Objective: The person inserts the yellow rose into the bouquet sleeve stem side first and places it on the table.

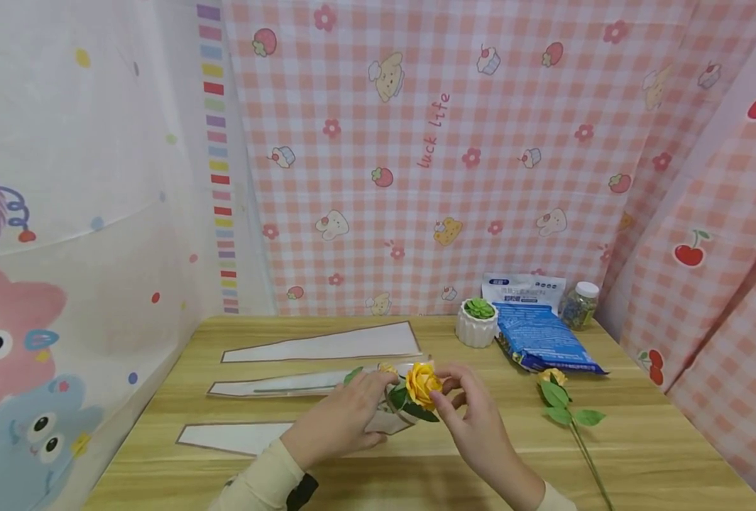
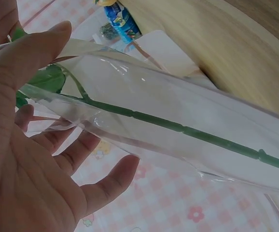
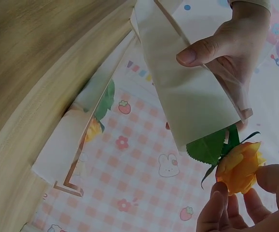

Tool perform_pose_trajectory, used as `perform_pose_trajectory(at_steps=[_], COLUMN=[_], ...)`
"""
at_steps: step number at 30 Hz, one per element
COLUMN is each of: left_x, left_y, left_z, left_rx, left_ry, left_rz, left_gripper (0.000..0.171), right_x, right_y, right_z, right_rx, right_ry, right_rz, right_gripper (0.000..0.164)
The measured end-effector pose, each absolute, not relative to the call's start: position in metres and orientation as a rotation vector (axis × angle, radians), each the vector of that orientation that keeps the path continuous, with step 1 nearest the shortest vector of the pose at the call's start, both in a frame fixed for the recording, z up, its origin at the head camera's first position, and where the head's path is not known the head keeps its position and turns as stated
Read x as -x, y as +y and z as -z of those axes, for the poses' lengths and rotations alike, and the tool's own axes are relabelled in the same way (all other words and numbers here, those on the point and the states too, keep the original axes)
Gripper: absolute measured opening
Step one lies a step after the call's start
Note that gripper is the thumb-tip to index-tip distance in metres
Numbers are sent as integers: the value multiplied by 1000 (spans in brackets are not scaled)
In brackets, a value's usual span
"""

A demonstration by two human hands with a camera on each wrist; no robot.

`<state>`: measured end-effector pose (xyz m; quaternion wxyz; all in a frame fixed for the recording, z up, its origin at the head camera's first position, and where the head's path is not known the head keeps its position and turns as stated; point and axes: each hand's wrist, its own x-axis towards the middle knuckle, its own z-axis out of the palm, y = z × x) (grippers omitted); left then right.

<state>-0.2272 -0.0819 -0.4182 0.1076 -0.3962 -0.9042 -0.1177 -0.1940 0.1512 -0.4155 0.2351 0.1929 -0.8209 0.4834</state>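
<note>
My left hand [image 1: 346, 408] grips a long tapered flower sleeve [image 3: 178, 92], white on one side and clear on the other with a brown edge. Thumb and fingers lie on opposite faces of it. Inside, the green stem [image 2: 159, 123] of a yellow artificial rose [image 1: 424, 387] runs lengthwise. The bloom and some leaves [image 3: 207, 147] stick out of the wide end. With its fingertips, my right hand [image 1: 480, 419] pinches that bloom from the side. Just behind, a second sleeve [image 1: 237, 388] lies on the table with another stemmed rose in it.
A third sleeve [image 1: 326, 343] lies farther back on the wooden table [image 1: 480, 482]. At right rests another yellow rose [image 1: 553, 377] with its long stem. Behind it are a blue-and-white bag [image 1: 537, 330], a potted succulent [image 1: 478, 323] and a lidded jar [image 1: 580, 305]. Patterned curtains [image 1: 512, 191] surround the table.
</note>
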Motion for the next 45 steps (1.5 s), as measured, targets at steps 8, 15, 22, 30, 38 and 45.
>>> perform_pose_trajectory(at_steps=[8, 15, 22, 30, 38, 45], left_x=[228, 228, 230, 231, 227, 225], left_y=[-82, -80, -79, -77, -76, -76], left_z=[417, 416, 417, 417, 413, 413], left_rx=[1174, 1176, 1179, 1184, 1202, 1182], left_ry=[-2639, -2622, -2578, -2543, -2537, -2570], left_rz=[336, 322, 330, 373, 350, 322], left_gripper=[84, 87, 88, 87, 87, 88], right_x=[195, 195, 195, 194, 195, 191], right_y=[150, 147, 143, 138, 139, 139], right_z=[415, 417, 420, 422, 418, 416], right_rx=[-647, -671, -729, -768, -768, -851], right_ry=[-2172, -2176, -2168, -2178, -2288, -2443], right_rz=[-1210, -1171, -1139, -1085, -1042, -980], right_gripper=[26, 24, 27, 34, 23, 21])
